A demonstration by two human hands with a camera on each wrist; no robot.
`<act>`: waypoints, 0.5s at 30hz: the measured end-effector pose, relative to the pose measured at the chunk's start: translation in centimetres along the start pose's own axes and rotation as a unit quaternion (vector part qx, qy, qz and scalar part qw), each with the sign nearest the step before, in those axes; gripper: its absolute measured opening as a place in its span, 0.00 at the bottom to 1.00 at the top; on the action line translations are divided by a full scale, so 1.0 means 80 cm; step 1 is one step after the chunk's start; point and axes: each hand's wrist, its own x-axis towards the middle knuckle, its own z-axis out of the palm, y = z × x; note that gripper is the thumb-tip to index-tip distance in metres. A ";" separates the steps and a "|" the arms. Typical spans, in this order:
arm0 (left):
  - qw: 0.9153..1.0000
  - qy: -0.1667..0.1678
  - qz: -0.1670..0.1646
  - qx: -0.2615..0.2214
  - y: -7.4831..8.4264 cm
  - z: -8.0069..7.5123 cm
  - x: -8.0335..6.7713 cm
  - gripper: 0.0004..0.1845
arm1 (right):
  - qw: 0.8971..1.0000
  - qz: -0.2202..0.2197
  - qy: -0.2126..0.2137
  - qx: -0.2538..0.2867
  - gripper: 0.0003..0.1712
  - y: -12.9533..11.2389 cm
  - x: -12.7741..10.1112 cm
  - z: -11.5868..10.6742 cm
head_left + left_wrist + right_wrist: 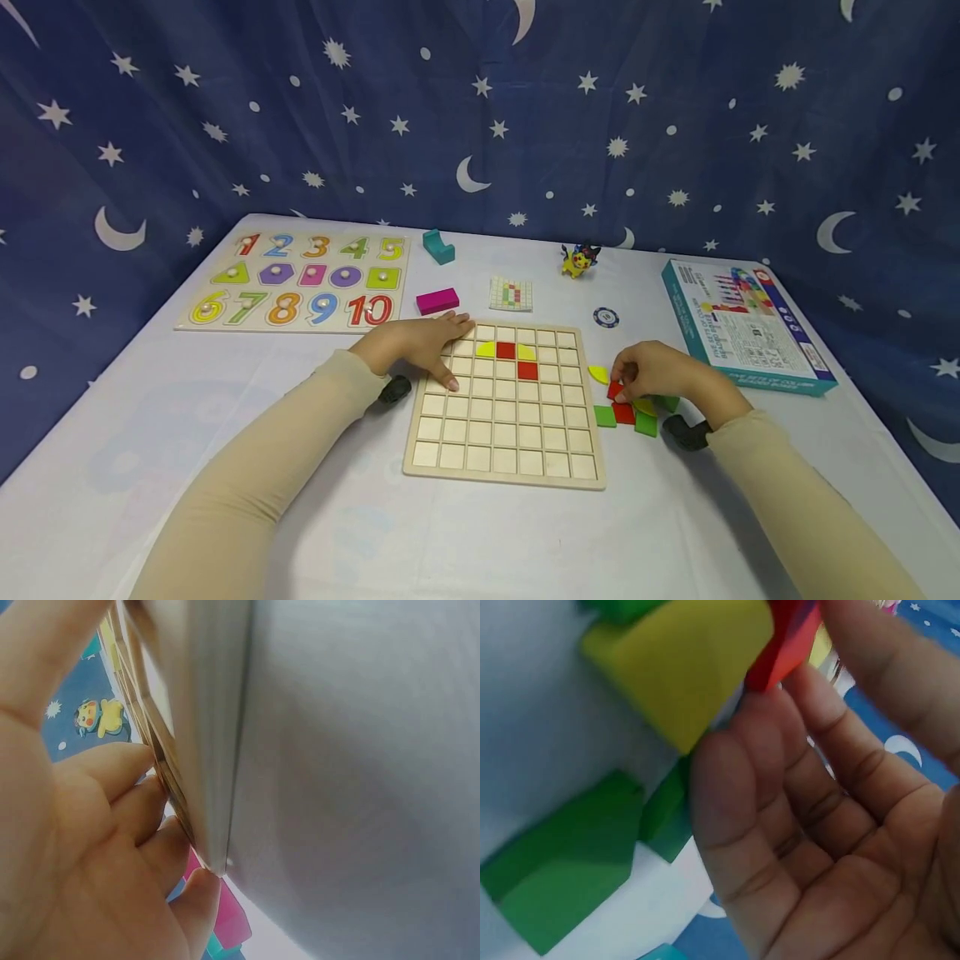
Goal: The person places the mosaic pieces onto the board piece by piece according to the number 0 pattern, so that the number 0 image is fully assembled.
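Resting flat with fingers spread, the left hand (pixel 420 346) is pressed on the grid board's (pixel 504 462) upper-left corner, while a red tile (pixel 615 389) is pinched by the right hand (pixel 656 375) just right of the board on the bench (pixel 480 533).

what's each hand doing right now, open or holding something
Left hand: open, fingers flat on the wooden grid board.
Right hand: pinching a red tile beside the board.
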 end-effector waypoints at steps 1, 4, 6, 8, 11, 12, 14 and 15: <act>1.000 0.000 0.000 0.001 0.000 0.000 0.000 0.57 | 1.000 0.000 0.001 -0.005 0.12 -0.001 0.001 0.000; 1.000 0.000 -0.001 0.002 0.001 -0.001 -0.001 0.57 | 1.000 0.004 0.000 -0.014 0.11 -0.007 0.002 -0.001; 1.000 0.000 -0.001 0.001 0.000 -0.001 -0.001 0.58 | 1.000 0.004 0.001 -0.016 0.11 -0.009 0.002 -0.001; 1.000 -0.001 0.001 -0.001 0.000 -0.001 -0.001 0.58 | 1.000 0.006 0.004 -0.015 0.11 -0.011 0.003 -0.001; 1.000 -0.003 0.002 -0.001 -0.002 0.000 0.001 0.58 | 1.000 0.011 0.009 -0.008 0.11 -0.010 0.005 0.001; 1.000 -0.003 0.002 -0.001 -0.002 0.000 0.001 0.58 | 1.000 0.014 0.010 -0.005 0.11 -0.010 0.006 0.002; 1.000 -0.003 0.001 0.000 -0.002 0.001 0.001 0.58 | 1.000 0.016 0.013 0.002 0.10 -0.010 0.006 0.003; 1.000 -0.003 0.001 0.001 -0.002 0.001 0.002 0.58 | 1.000 0.016 0.014 0.004 0.10 -0.010 0.006 0.003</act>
